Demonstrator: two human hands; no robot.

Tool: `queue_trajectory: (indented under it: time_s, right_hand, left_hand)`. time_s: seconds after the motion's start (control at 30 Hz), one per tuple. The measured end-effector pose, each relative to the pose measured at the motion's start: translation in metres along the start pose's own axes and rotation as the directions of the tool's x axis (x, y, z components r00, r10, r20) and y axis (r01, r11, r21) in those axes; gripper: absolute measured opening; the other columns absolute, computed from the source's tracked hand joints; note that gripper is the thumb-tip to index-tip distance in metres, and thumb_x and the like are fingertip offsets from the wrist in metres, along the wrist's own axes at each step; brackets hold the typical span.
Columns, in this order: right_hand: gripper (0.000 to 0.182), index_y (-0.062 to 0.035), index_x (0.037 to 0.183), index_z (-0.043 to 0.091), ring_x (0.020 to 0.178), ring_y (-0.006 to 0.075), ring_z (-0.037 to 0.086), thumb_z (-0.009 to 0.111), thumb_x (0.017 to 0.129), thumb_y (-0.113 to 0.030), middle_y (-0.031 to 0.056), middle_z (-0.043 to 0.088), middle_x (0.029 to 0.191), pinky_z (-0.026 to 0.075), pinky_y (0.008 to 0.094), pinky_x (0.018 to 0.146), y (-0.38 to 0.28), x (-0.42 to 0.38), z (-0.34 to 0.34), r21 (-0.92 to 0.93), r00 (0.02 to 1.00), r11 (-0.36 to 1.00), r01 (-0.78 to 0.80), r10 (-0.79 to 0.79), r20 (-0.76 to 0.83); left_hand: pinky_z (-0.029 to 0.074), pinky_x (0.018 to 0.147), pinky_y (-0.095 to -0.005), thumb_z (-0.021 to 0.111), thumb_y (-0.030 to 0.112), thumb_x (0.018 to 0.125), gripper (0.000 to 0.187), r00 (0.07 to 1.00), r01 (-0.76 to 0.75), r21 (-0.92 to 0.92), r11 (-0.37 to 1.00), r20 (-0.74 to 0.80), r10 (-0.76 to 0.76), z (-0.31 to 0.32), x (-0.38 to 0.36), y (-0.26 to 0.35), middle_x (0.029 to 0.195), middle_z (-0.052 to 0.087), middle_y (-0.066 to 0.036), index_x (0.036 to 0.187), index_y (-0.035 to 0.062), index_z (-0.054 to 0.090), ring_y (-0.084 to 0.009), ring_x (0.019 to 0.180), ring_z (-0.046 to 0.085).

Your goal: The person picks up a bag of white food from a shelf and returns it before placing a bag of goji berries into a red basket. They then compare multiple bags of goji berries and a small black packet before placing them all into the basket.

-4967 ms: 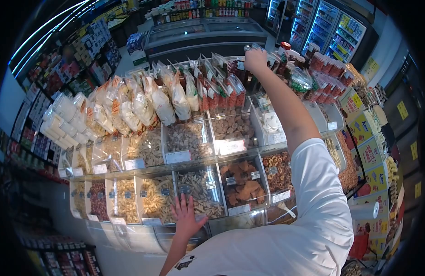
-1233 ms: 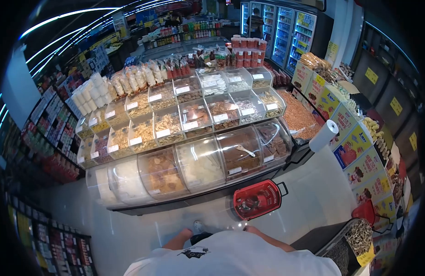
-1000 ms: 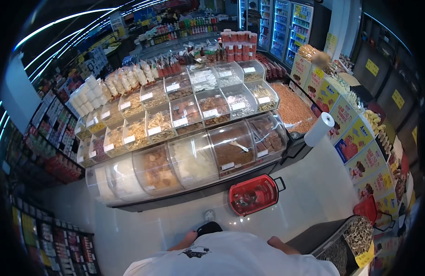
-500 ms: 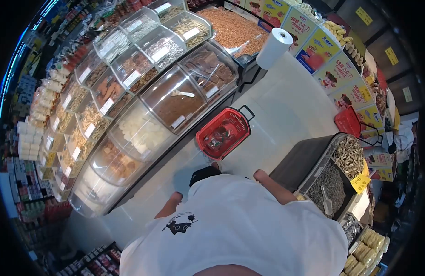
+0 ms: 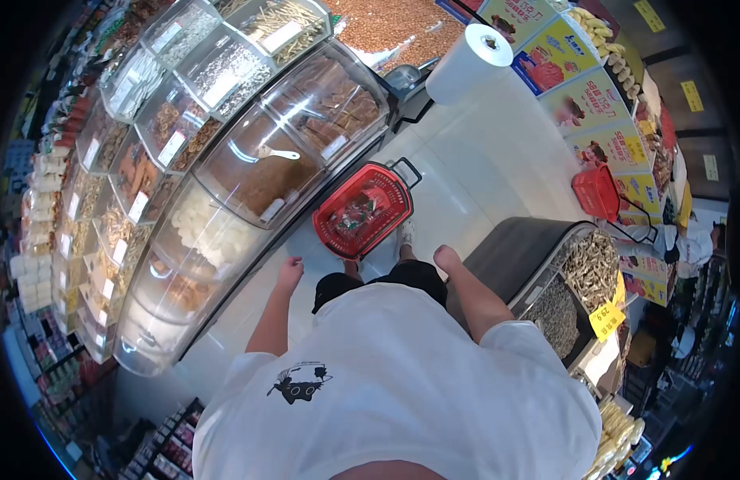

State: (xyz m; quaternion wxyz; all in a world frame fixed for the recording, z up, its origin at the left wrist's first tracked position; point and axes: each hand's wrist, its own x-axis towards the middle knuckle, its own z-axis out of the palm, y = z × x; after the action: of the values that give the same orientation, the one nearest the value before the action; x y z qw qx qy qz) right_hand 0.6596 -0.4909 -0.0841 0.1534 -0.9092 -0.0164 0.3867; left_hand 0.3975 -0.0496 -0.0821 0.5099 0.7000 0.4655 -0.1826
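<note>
My left hand [image 5: 290, 270] hangs to the left of my body, fingers curled in, near the front of the clear bins; what it holds, if anything, is too small to tell. On the other side, my right hand [image 5: 446, 258] is also curled, beside the dark side of a dried-goods bin [image 5: 510, 260], and its contents cannot be made out. Between and beyond the hands, a red basket [image 5: 406, 210] with a black handle stands on the floor at my feet, with small packets [image 5: 358, 214] inside. Neither hand touches the basket.
Clear-lidded bins [image 5: 266, 180] of dry foods line the left side. A roll of plastic bags [image 5: 470, 64] stands beyond the basket. A second red basket [image 5: 595, 192] is at the right by the printed boxes [image 5: 602, 112]. A yellow price tag [image 5: 607, 320] hangs at the lower right.
The view has shifted, with the bins and basket lower and further left. Both my hands have moved up in the frame, and more of my legs and feet shows.
</note>
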Motion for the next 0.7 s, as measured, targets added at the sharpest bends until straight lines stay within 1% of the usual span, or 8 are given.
queue_trajectory:
  time_s: [0.13,0.2,0.3,0.4,0.43,0.47,0.57,0.7]
  right_hand:
    - [0.032,0.0014,0.102,0.072,0.106,0.0422,0.066,0.055,0.081,-0.016,0.028,0.07,0.107,0.052,0.0483,0.094,0.033,0.042,0.005,-0.133,0.979,0.986,0.1,-0.073,0.189]
    - [0.028,-0.0001,0.101,0.071,0.103,0.0407,0.067,0.055,0.085,-0.017,0.0257,0.07,0.105,0.053,0.0478,0.092,0.046,0.064,0.01,-0.31,0.924,0.914,0.263,-0.145,0.355]
    - [0.028,-0.0001,0.1,0.071,0.103,0.0401,0.067,0.055,0.084,-0.017,0.0254,0.07,0.104,0.053,0.0483,0.091,0.034,0.079,-0.019,-0.27,0.933,0.932,0.243,-0.148,0.328]
    - [0.028,-0.0003,0.102,0.071,0.104,0.0399,0.067,0.056,0.084,-0.016,0.0249,0.071,0.104,0.053,0.0483,0.091,0.031,0.108,-0.022,-0.304,0.945,0.939,0.157,-0.054,0.322]
    - [0.028,-0.0003,0.102,0.071,0.104,0.0399,0.067,0.056,0.084,-0.016,0.0249,0.071,0.104,0.053,0.0483,0.091,0.024,0.114,-0.022,-0.3,0.946,0.943,0.145,-0.043,0.32]
    - [0.027,-0.0011,0.103,0.071,0.104,0.0398,0.067,0.056,0.084,-0.015,0.0244,0.07,0.105,0.053,0.048,0.091,0.019,0.122,-0.019,-0.309,0.947,0.94,0.145,-0.042,0.318]
    - [0.025,-0.0032,0.103,0.07,0.103,0.0398,0.067,0.058,0.084,-0.014,0.0236,0.07,0.105,0.053,0.0478,0.092,0.008,0.14,0.004,-0.237,0.945,0.958,0.163,-0.082,0.317]
    - [0.019,-0.007,0.1,0.068,0.098,0.0402,0.066,0.059,0.084,-0.013,0.0197,0.07,0.1,0.053,0.0491,0.087,-0.015,0.173,0.073,-0.058,0.919,0.95,0.308,-0.281,0.278]
  left_hand:
    - [0.054,0.081,-0.0379,0.058,0.015,0.088,0.041,0.979,0.175,-0.063,0.983,-0.09,-0.18,0.039,-0.038,-0.009,0.091,0.071,-0.014,0.127,0.0031,0.063,-0.0251,0.086,0.069]
    - [0.054,0.08,-0.0377,0.059,0.016,0.088,0.04,0.966,0.234,-0.107,0.966,-0.083,-0.243,0.072,-0.064,-0.049,0.089,0.071,-0.014,0.126,0.0042,0.064,-0.0247,0.086,0.069]
    - [0.055,0.078,-0.0379,0.061,0.02,0.09,0.039,0.928,0.371,0.074,0.926,0.001,-0.372,0.115,-0.115,-0.076,0.09,0.072,-0.015,0.125,0.0047,0.064,-0.0257,0.084,0.07]
    - [0.055,0.074,-0.0377,0.057,0.03,0.098,0.039,0.804,0.594,-0.118,0.796,0.078,-0.589,0.149,-0.148,-0.09,0.095,0.072,-0.017,0.125,0.0039,0.064,-0.0252,0.082,0.07]
    - [0.055,0.071,-0.0371,0.055,0.03,0.099,0.038,0.826,0.56,-0.16,0.813,0.028,-0.563,0.17,-0.142,-0.147,0.094,0.072,-0.017,0.123,0.0024,0.065,-0.024,0.081,0.07]
    - [0.055,0.073,-0.0369,0.055,0.03,0.099,0.038,0.817,0.575,-0.172,0.8,0.072,-0.572,0.164,-0.145,-0.118,0.097,0.072,-0.017,0.121,0.0012,0.066,-0.0237,0.085,0.07]
    - [0.053,0.089,-0.045,0.053,0.045,0.098,0.053,0.778,0.527,0.341,0.778,0.173,-0.604,0.145,-0.107,-0.092,0.111,0.071,-0.026,0.122,-0.0001,0.065,-0.0393,0.104,0.068]
    - [0.05,0.1,-0.0448,0.056,0.059,0.094,0.069,0.825,0.438,0.404,0.804,0.175,-0.537,0.151,-0.044,-0.086,0.116,0.069,-0.029,0.128,-0.0017,0.062,-0.0413,0.115,0.065]
